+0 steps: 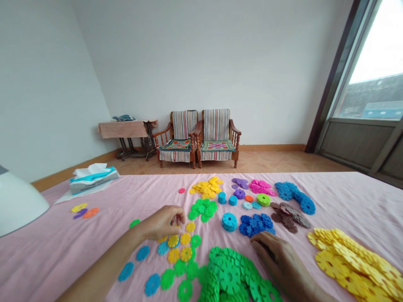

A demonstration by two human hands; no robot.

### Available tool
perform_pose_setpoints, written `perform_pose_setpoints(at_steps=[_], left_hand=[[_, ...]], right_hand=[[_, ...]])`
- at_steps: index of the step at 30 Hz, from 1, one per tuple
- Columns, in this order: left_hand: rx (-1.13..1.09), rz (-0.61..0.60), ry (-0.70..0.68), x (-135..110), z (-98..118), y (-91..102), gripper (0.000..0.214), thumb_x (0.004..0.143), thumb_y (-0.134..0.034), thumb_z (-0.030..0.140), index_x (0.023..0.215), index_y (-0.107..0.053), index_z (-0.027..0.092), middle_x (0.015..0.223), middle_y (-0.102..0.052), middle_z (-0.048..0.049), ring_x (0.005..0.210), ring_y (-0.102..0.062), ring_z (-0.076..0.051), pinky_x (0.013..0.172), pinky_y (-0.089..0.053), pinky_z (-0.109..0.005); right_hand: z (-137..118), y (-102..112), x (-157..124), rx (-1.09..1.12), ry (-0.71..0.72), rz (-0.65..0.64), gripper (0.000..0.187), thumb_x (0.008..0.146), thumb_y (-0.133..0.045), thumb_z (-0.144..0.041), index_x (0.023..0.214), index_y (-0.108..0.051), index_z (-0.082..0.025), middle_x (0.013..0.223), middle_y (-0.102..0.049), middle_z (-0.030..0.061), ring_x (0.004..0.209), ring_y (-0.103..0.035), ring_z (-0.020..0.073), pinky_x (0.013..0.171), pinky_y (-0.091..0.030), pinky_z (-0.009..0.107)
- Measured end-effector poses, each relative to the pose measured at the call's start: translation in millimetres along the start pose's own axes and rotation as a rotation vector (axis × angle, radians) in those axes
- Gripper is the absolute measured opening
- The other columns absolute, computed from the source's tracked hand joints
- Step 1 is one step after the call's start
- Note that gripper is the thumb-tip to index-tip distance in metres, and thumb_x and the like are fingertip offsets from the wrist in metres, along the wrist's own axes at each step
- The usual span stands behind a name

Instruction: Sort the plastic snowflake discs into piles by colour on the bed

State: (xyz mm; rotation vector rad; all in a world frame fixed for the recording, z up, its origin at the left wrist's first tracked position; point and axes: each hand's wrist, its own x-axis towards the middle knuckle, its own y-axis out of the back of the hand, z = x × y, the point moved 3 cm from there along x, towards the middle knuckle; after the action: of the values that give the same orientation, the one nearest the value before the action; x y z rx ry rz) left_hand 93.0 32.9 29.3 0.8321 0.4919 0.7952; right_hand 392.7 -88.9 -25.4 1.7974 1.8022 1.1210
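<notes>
My left hand (165, 222) hovers with curled fingers over small yellow notched discs (173, 240); what its fingertips hold, if anything, is hidden. Blue discs (153, 284) and several green discs (185, 289) lie loose below it. My right hand (275, 253) rests on the cloth, fingers loosely extended and apparently holding nothing. Its fingertips are beside the dark blue disc pile (256, 225), and a big green disc pile (229, 274) lies to its left. Beyond the left hand is a small green pile (203, 209), and farther back a yellow pile (208, 187).
The pink-clothed table (107, 235) also bears a large yellow disc heap (355, 264), brown discs (289, 216), a blue row (294, 195), pink discs (260, 186) and a light blue stack (229, 221). A tissue box (93, 180) and a white rounded object (20, 203) stand left.
</notes>
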Motion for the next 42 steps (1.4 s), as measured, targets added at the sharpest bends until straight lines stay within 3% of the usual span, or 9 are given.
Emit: perform_pose_setpoints(at_steps=[5, 17, 32, 42], left_hand=[[0.191, 0.031, -0.015, -2.4, 0.4, -4.1, 0.015, 0.059, -0.054, 0.012, 0.072, -0.059, 0.018, 0.080, -0.058, 0.0000, 0.068, -0.052, -0.014, 0.059, -0.038, -0.021], [0.284, -0.020, 0.041, -7.1, -1.8, 4.9, 0.017, 0.056, -0.051, 0.012, 0.072, -0.051, 0.019, 0.080, -0.055, 0.0014, 0.069, -0.050, -0.014, 0.060, -0.036, -0.021], [0.164, 0.021, 0.025, -3.7, -7.6, 0.8, 0.010, 0.060, -0.051, 0.012, 0.068, -0.053, 0.018, 0.068, -0.053, 0.0040, 0.061, -0.046, -0.011, 0.053, -0.032, -0.019], [-0.057, 0.060, 0.010, 0.7, -7.2, 3.5, 0.016, 0.064, -0.049, 0.015, 0.074, -0.062, 0.015, 0.069, -0.057, 0.0012, 0.062, -0.049, -0.012, 0.057, -0.037, -0.021]], right_hand=[[-0.9, 0.5, -0.1, -0.004, 0.000, 0.006, 0.030, 0.095, -0.035, -0.034, 0.086, -0.060, -0.023, 0.084, -0.066, 0.0029, 0.077, -0.061, 0.0169, 0.069, -0.045, 0.027], [1.5, 0.3, -0.6, -0.023, 0.004, 0.009, 0.029, 0.095, -0.035, -0.035, 0.086, -0.060, -0.023, 0.084, -0.066, 0.0033, 0.078, -0.062, 0.0177, 0.069, -0.045, 0.028], [-0.3, 0.1, -0.1, -0.021, 0.007, -0.010, 0.030, 0.095, -0.035, -0.036, 0.086, -0.060, -0.024, 0.084, -0.066, 0.0026, 0.078, -0.061, 0.0172, 0.070, -0.045, 0.027], [1.0, -0.1, 0.3, -0.031, -0.004, -0.008, 0.031, 0.095, -0.034, -0.036, 0.086, -0.061, -0.024, 0.085, -0.067, 0.0028, 0.078, -0.061, 0.0170, 0.070, -0.045, 0.027]])
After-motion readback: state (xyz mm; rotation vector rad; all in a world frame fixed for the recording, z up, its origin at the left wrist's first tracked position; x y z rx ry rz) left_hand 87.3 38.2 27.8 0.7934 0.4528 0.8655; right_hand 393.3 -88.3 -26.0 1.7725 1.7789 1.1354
